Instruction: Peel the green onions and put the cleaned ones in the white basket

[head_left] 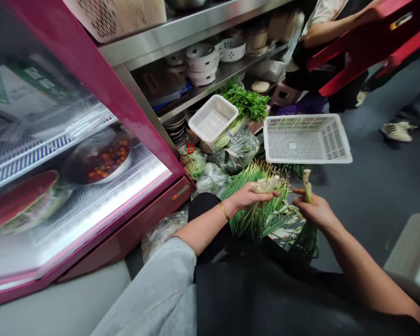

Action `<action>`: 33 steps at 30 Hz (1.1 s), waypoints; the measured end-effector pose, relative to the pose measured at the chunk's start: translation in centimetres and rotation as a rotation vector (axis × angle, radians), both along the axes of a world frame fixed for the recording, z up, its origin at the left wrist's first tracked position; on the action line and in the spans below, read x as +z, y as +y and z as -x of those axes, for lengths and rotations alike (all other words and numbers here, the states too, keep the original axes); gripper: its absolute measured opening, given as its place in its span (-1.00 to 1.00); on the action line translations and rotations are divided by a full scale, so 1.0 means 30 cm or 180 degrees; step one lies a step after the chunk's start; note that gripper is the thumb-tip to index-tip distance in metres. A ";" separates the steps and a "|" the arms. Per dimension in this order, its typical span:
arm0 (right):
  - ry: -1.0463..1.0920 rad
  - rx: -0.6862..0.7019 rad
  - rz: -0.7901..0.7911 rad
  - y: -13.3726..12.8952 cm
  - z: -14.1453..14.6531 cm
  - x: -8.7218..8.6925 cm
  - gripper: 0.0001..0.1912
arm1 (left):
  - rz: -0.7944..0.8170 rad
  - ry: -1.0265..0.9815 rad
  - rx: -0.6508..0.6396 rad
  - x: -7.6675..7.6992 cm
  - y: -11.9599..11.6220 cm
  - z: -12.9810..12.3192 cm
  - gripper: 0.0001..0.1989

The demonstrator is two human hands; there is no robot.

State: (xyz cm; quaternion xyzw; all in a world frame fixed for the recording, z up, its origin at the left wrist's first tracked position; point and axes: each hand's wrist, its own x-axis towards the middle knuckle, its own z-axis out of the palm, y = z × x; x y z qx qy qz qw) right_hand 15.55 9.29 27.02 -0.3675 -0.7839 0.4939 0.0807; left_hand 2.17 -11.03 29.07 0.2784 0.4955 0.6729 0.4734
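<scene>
Over the pile of spring onions [247, 205] on the floor, my left hand [243, 197] is closed around several whitish vegetable pieces [266, 185], whose exact kind I cannot make out. To its right, my right hand [317, 210] grips a thick vegetable stalk [307, 186] held upright, with a pale top end and a greener lower part. Dark green leaves [307, 240] show below that hand; I cannot tell whether they belong to the stalk. Loose cut leaves [285, 219] lie between the two hands.
Beyond my hands lie a large white basket [308, 140], a smaller white basket [213, 116], leafy greens [247, 100] and bagged vegetables [240, 151]. A glass-fronted fridge [154, 144] stands at left, steel shelving [196, 30] behind. A person [325, 32] carries a red stool [364, 51] at upper right.
</scene>
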 end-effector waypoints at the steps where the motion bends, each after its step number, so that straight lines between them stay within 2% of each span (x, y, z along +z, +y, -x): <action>1: -0.0056 0.0273 0.0065 -0.041 0.055 -0.012 -0.71 | -0.0015 0.0045 0.0118 -0.001 -0.004 0.020 -0.54; 3: 0.0074 0.0929 0.0266 -0.143 0.163 -0.034 -0.79 | -0.0051 0.0197 0.0242 -0.004 -0.018 0.050 -0.57; 5: 0.0568 0.1621 0.0562 -0.249 0.255 -0.053 -0.86 | -0.0061 0.0306 0.0365 -0.013 -0.047 0.075 -0.63; 6: 0.0689 0.1831 0.0708 -0.293 0.296 -0.063 -0.87 | 0.0000 0.0293 0.0456 -0.022 -0.067 0.091 -0.65; 8: 0.0512 0.2149 0.0966 -0.343 0.377 -0.082 -0.80 | 0.0234 0.0094 0.0788 -0.054 -0.116 0.137 -0.69; 10: 0.0078 0.2857 0.1160 -0.334 0.471 -0.090 -0.73 | 0.0459 -0.0062 0.0918 -0.091 -0.170 0.199 -0.72; 12: -0.0319 0.3689 0.1307 -0.276 0.594 -0.091 -0.64 | 0.0618 -0.0115 0.1058 -0.110 -0.221 0.255 -0.74; 13: -0.0392 0.3948 0.1343 -0.237 0.674 -0.097 -0.59 | 0.0699 -0.0131 0.1133 -0.109 -0.242 0.276 -0.75; 14: -0.0311 0.3795 0.1265 -0.201 0.768 -0.115 -0.57 | 0.0781 -0.0155 0.1196 -0.104 -0.258 0.292 -0.75; 15: -0.0201 0.3234 0.0927 -0.174 0.874 -0.147 -0.58 | 0.0864 -0.0206 0.1233 -0.095 -0.269 0.306 -0.75; 17: -0.0349 0.2880 0.0515 -0.173 1.105 -0.252 -0.52 | 0.0993 -0.0405 0.1230 -0.077 -0.277 0.331 -0.74; 18: -0.0583 0.2760 -0.0141 -0.203 1.213 -0.317 -0.50 | 0.1040 -0.0538 0.1199 -0.071 -0.277 0.345 -0.74; 19: -0.0724 0.2793 -0.0582 -0.250 1.310 -0.382 -0.45 | 0.1096 -0.0662 0.1204 -0.066 -0.277 0.357 -0.73; 21: -0.0983 0.2896 -0.1084 -0.374 1.453 -0.495 -0.34 | 0.1252 -0.0839 0.1289 -0.063 -0.281 0.382 -0.72; 22: -0.1060 0.2959 -0.1138 -0.438 1.501 -0.540 -0.27 | 0.1338 -0.0886 0.1332 -0.064 -0.287 0.393 -0.72; 25: -0.1228 0.2979 -0.1186 -0.593 1.573 -0.638 -0.09 | 0.1448 -0.0930 0.1425 -0.077 -0.311 0.424 -0.72; 27: -0.1295 0.2859 -0.1341 -0.646 1.586 -0.681 -0.03 | 0.1405 -0.0936 0.1378 -0.092 -0.321 0.439 -0.73; 29: -0.1353 0.2940 -0.1525 -0.659 1.587 -0.708 -0.09 | 0.1395 -0.0952 0.1372 -0.105 -0.321 0.448 -0.72; 33: -0.1230 0.3681 -0.1663 -0.631 1.575 -0.714 -0.41 | 0.1482 -0.1028 0.1494 -0.107 -0.296 0.445 -0.69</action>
